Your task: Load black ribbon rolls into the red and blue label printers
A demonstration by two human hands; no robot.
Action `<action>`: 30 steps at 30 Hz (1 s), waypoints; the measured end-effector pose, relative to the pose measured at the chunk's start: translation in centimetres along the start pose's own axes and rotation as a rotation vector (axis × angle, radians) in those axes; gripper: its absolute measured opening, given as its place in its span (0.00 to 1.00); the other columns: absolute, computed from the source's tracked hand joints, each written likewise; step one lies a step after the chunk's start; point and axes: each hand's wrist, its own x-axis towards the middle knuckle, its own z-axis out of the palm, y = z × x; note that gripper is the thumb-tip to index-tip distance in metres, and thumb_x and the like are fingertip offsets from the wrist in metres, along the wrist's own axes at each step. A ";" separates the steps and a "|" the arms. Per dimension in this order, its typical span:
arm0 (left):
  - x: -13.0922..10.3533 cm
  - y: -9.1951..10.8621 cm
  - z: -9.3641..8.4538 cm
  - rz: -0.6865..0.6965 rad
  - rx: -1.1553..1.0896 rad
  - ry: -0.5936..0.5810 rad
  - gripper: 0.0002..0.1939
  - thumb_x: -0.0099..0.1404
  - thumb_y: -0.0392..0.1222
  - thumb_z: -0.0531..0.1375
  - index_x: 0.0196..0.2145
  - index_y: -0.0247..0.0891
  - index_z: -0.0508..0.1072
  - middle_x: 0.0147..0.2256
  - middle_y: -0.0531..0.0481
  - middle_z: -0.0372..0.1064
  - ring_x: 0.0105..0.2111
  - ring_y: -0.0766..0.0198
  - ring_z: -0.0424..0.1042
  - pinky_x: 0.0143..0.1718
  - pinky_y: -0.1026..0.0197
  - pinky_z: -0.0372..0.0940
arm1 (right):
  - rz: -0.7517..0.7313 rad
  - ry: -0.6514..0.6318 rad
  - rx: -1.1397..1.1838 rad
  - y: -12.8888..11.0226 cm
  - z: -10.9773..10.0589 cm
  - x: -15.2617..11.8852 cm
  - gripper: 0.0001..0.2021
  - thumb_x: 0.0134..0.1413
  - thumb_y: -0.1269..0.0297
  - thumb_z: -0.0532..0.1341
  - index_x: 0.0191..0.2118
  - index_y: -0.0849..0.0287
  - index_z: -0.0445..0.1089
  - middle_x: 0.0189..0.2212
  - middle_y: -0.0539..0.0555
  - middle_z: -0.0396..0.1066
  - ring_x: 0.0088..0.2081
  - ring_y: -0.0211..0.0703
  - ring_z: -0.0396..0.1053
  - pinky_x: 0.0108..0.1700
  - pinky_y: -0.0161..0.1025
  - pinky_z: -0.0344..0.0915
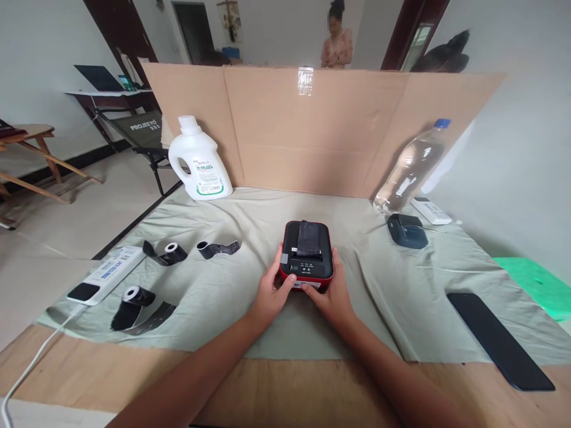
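A small black printer with a red rim (307, 267) sits on the cloth in the middle, a strip of dark paper (308, 238) lying over its top from a slot. My left hand (273, 291) holds its left side, thumb at the front edge. On the right side and front edge my right hand (332, 291) grips it too. Left of the printer lies a small black roll with a curled tail (216, 248). Two more rolls, one farther left (175, 252) and one nearer me (138, 295), trail dark strips.
A white power strip (107, 276) lies left, its cable hanging off the table. White jug (199, 160) and clear bottle (413, 166) stand before a cardboard panel (307, 131). Right are a dark device (407, 232), white strip (430, 211) and black phone (499, 339). A person (338, 44) stands behind.
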 end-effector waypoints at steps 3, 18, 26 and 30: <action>0.2 0.2 -0.2 -0.006 0.027 0.010 0.34 0.71 0.51 0.56 0.71 0.46 0.51 0.70 0.50 0.48 0.70 0.55 0.48 0.70 0.54 0.50 | -0.013 0.031 -0.027 -0.2 -0.1 0.1 0.59 0.46 0.43 0.70 0.73 0.53 0.32 0.61 0.67 0.58 0.62 0.67 0.59 0.58 0.65 0.63; 0.6 -0.5 -0.2 0.072 -0.050 0.065 0.12 0.71 0.50 0.56 0.46 0.41 0.69 0.66 0.41 0.58 0.61 0.53 0.67 0.61 0.49 0.62 | -0.162 0.038 -0.151 -1.1 -0.9 0.0 0.44 0.56 0.49 0.64 0.70 0.62 0.42 0.58 0.70 0.58 0.59 0.64 0.62 0.54 0.63 0.66; 1.0 -0.3 -0.8 0.109 0.042 0.048 0.13 0.71 0.49 0.55 0.49 0.41 0.69 0.66 0.41 0.59 0.60 0.53 0.67 0.60 0.49 0.64 | -0.190 0.038 -0.120 -1.0 -1.1 0.4 0.40 0.55 0.51 0.64 0.66 0.60 0.47 0.56 0.68 0.59 0.57 0.61 0.62 0.56 0.61 0.65; 0.6 -0.5 -0.7 0.109 0.119 0.047 0.15 0.70 0.48 0.57 0.51 0.42 0.69 0.66 0.42 0.59 0.63 0.51 0.64 0.61 0.48 0.63 | -0.218 0.030 -0.122 -0.4 -1.1 0.4 0.42 0.55 0.51 0.64 0.68 0.60 0.43 0.58 0.68 0.58 0.59 0.62 0.61 0.58 0.62 0.64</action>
